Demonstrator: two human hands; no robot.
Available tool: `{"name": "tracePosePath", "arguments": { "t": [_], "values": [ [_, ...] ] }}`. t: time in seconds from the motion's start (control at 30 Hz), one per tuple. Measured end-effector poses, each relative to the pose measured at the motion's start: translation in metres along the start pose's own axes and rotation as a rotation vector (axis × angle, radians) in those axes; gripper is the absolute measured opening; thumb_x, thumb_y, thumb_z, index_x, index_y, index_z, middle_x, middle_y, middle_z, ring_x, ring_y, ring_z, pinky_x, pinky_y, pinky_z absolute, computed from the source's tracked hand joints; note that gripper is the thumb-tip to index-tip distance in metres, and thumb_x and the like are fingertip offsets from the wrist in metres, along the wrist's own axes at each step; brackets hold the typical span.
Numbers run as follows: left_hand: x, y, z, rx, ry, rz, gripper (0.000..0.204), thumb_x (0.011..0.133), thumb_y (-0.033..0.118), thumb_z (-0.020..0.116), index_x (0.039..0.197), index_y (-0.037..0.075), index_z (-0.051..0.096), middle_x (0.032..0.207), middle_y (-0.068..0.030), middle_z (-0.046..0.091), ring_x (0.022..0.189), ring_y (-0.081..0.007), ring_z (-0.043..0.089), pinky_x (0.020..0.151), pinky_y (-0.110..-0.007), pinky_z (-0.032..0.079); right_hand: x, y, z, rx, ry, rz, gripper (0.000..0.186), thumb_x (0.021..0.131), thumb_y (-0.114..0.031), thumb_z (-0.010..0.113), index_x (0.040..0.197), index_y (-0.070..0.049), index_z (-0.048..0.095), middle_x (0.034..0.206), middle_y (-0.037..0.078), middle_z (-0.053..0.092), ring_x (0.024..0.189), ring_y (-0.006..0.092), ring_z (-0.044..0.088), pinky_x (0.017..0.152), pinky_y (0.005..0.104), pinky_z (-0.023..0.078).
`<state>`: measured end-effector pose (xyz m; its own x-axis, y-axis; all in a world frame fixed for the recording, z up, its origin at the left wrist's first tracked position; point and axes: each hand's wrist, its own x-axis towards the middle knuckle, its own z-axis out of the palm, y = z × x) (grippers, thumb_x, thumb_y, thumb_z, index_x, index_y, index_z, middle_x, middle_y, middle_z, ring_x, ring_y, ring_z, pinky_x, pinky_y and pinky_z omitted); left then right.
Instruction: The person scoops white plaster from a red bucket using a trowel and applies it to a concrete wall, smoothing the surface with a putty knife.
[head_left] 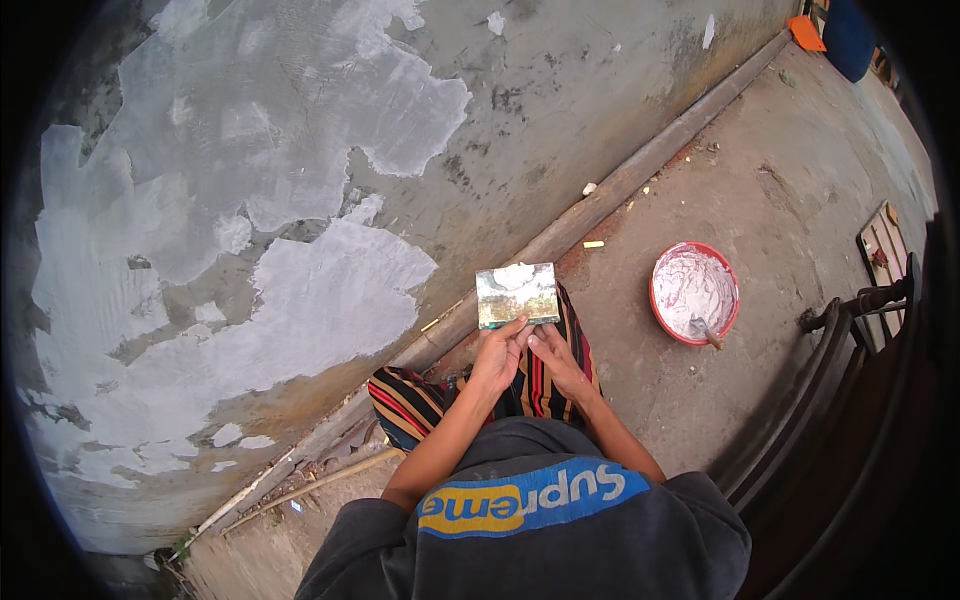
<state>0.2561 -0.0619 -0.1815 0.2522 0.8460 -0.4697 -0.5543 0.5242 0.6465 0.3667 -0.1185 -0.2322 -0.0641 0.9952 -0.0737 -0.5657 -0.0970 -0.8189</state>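
In front of my body I hold a wide putty knife, its rectangular metal blade worn and stained. A lump of white putty sits along the blade's far edge, and a bit of teal shows at its near edge. My left hand is closed at the near edge, the thumb on the blade. Close beside it, my right hand has its fingers gathered at the same edge; their tips are partly hidden. To the right, a red-rimmed bucket on the ground contains whitish putty, with a small trowel-like tool standing in it.
A grey wall with pale putty patches rises at the left, a ledge along its foot. Dark wooden furniture and a slatted board stand at the right. An orange piece and a blue container lie far off.
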Motion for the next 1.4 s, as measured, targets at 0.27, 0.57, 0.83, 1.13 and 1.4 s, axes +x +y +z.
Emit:
{"name": "tracePosePath", "arguments": {
  "t": [0.27,0.57,0.83,1.13,1.4],
  "values": [
    [-0.006,-0.020,-0.023,0.109,0.122,0.017,0.026,0.089,0.004,0.061,0.114,-0.001,0.056,0.111,-0.0104,0.063,0.103,-0.0192,0.061,0.091,-0.034,0.050,0.015,0.025,0.022,0.125,0.290,0.062,0.038,0.100,-0.037,0.049,0.094,-0.002,0.062,0.092,0.003,0.059,0.095,0.0108,0.054,0.089,0.0283,0.040],
    [-0.021,0.010,-0.017,0.746,-0.284,0.121,0.022,0.093,0.007,0.057,0.115,0.003,0.054,0.110,-0.0090,0.061,0.105,-0.0173,0.059,0.087,-0.033,0.051,0.022,-0.056,-0.007,0.473,0.278,-0.172,0.033,0.096,-0.019,0.052,0.122,0.001,0.047,0.111,0.012,0.061,0.103,0.0190,0.060,0.089,0.0347,0.050],
    [0.063,0.127,0.030,1.946,-0.639,1.347,0.036,0.077,0.000,0.060,0.112,0.005,0.056,0.105,-0.0120,0.058,0.104,-0.0328,0.056,0.108,-0.044,0.039,0.033,-0.079,-0.099,0.444,0.440,-0.345,0.038,0.091,0.000,0.054,0.128,0.000,0.046,0.125,0.011,0.057,0.117,0.0226,0.056,0.103,0.0402,0.045],
    [0.179,0.182,0.020,2.450,-0.870,1.330,0.036,0.085,0.008,0.055,0.120,0.006,0.053,0.139,-0.0153,0.046,0.135,-0.0280,0.038,0.117,-0.040,0.028,0.072,-0.116,-0.117,0.325,0.573,-0.433,0.036,0.095,-0.003,0.051,0.130,-0.001,0.044,0.128,0.010,0.055,0.115,0.0216,0.056,0.097,0.0383,0.047],
    [0.174,0.177,0.037,2.700,-0.850,1.255,0.046,0.086,0.026,0.060,0.127,0.008,0.051,0.141,-0.0108,0.045,0.139,-0.0260,0.032,0.119,-0.040,0.020,0.211,-0.216,-0.142,0.037,0.627,-0.733,0.025,0.096,-0.005,0.050,0.119,0.002,0.053,0.116,0.008,0.060,0.102,0.0143,0.056,0.089,0.0290,0.043]
  ]
}}
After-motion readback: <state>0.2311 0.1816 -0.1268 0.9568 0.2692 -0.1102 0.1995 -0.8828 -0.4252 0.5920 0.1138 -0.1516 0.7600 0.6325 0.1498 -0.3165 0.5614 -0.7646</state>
